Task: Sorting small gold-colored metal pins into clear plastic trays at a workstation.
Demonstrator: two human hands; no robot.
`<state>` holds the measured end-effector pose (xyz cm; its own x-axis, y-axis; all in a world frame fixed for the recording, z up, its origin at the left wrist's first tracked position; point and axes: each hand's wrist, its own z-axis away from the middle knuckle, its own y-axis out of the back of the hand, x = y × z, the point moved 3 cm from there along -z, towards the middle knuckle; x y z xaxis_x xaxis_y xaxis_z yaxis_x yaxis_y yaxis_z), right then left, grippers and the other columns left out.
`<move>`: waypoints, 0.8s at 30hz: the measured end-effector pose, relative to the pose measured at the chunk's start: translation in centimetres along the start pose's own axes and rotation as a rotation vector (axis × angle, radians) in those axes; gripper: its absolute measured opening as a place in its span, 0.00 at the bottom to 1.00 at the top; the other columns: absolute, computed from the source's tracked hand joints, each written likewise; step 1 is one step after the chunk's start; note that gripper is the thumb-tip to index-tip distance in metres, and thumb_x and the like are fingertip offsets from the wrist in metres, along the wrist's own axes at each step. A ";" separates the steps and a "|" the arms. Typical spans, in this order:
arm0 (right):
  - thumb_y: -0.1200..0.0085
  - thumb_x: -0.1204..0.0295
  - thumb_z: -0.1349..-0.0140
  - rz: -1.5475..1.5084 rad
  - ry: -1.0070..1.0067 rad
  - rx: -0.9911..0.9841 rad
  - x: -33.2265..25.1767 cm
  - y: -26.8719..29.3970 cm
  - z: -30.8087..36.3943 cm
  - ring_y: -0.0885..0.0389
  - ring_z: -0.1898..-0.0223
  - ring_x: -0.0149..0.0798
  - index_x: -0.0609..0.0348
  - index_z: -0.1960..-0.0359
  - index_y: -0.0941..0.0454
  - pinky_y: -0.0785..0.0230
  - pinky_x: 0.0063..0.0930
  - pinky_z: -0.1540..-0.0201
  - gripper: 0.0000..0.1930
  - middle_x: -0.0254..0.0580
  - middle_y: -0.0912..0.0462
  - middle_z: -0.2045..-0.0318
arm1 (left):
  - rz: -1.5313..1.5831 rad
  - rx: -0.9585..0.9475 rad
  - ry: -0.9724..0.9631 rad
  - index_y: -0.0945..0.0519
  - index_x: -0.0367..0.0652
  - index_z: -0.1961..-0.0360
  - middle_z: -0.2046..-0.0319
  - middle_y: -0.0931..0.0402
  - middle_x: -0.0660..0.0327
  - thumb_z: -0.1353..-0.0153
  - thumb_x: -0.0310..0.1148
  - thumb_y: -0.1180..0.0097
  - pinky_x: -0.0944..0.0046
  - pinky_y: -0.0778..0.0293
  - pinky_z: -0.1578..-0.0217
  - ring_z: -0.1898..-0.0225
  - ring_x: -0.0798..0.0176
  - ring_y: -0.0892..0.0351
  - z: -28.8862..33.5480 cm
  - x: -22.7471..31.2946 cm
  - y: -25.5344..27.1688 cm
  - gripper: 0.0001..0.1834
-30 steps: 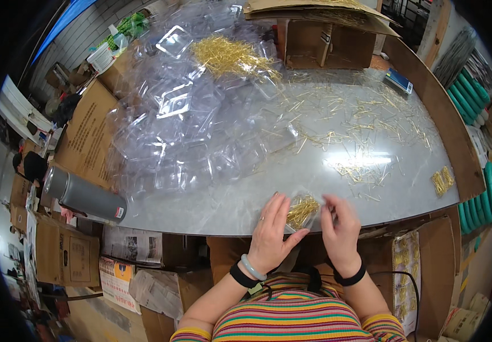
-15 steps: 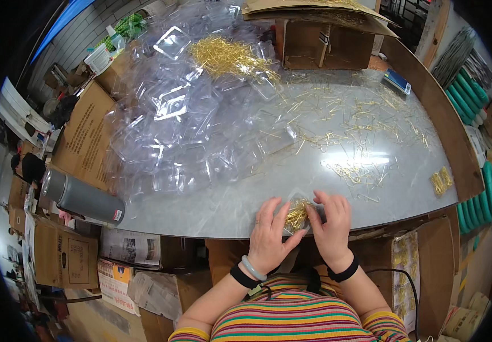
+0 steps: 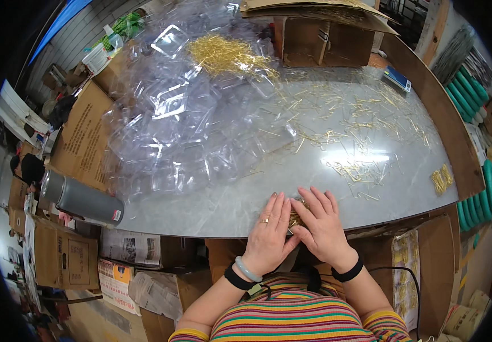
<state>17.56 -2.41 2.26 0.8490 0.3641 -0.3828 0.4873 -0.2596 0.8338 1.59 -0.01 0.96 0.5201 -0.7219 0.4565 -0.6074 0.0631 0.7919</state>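
At the table's near edge my two hands cup a small clear plastic box of gold wire pins (image 3: 295, 220), mostly hidden beneath them. My left hand (image 3: 269, 229) presses against its left side, fingers straight and close together, thumb toward the box. Over its right side and top lies my right hand (image 3: 320, 226), fingers bent slightly and thumb pointing at the left one. Beyond them loose gold pins (image 3: 355, 170) are scattered on the grey tabletop. A big heap of clear plastic boxes (image 3: 172, 137) fills the left side, with a pile of gold pins (image 3: 229, 56) on top.
A grey flask (image 3: 83, 196) lies at the left edge. At the back stands an open cardboard box (image 3: 328, 45), with a small blue box (image 3: 397, 80) to its right. A small gold bundle (image 3: 442, 179) sits near the right edge, by a raised brown border (image 3: 445, 108).
My hands have drawn closer together. The right hand has slid left over the box and its fingers now cover most of the gold pins that showed before.
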 end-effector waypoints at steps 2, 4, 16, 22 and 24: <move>0.42 0.50 0.37 0.041 0.015 -0.038 0.0 -0.1 0.2 0.40 0.31 0.60 0.52 0.38 0.26 0.51 0.59 0.31 0.30 0.49 0.33 0.33 | 0.051 -0.034 0.002 0.48 0.27 0.28 0.28 0.48 0.37 0.44 0.40 0.33 0.46 0.44 0.29 0.27 0.36 0.48 -0.1 0.0 0.2 0.51; 0.39 0.49 0.40 -0.025 -0.006 0.026 -0.6 0.6 0.1 0.39 0.32 0.60 0.50 0.37 0.25 0.50 0.59 0.32 0.32 0.49 0.33 0.32 | 0.127 -0.061 0.017 0.55 0.28 0.26 0.27 0.51 0.37 0.47 0.40 0.31 0.46 0.48 0.27 0.25 0.35 0.51 0.0 -0.1 0.5 0.58; 0.34 0.57 0.48 0.152 -0.116 0.204 -2.3 0.4 0.0 0.35 0.40 0.57 0.46 0.40 0.22 0.42 0.50 0.39 0.30 0.46 0.31 0.34 | 0.471 -0.100 0.095 0.57 0.31 0.24 0.24 0.56 0.40 0.40 0.41 0.35 0.50 0.53 0.26 0.23 0.39 0.56 0.2 -2.0 2.9 0.54; 0.36 0.55 0.44 0.213 -0.162 0.007 -1.9 -1.3 -0.1 0.49 0.26 0.60 0.57 0.31 0.34 0.62 0.61 0.27 0.39 0.53 0.40 0.28 | 0.098 -0.065 -0.046 0.43 0.31 0.28 0.27 0.47 0.40 0.35 0.49 0.40 0.41 0.49 0.29 0.26 0.35 0.49 0.3 -0.3 0.9 0.44; 0.36 0.57 0.43 0.022 -0.171 -0.062 -1.4 -0.9 0.0 0.51 0.24 0.59 0.60 0.29 0.40 0.66 0.62 0.25 0.42 0.55 0.43 0.27 | -0.007 -0.105 -0.058 0.43 0.31 0.28 0.27 0.46 0.42 0.35 0.50 0.40 0.39 0.50 0.29 0.26 0.37 0.48 0.3 0.0 0.5 0.45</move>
<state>15.93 -2.67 2.02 0.8843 0.2004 -0.4217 0.4590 -0.2080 0.8637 1.04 -0.19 1.24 0.4865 -0.7612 0.4288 -0.5359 0.1276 0.8346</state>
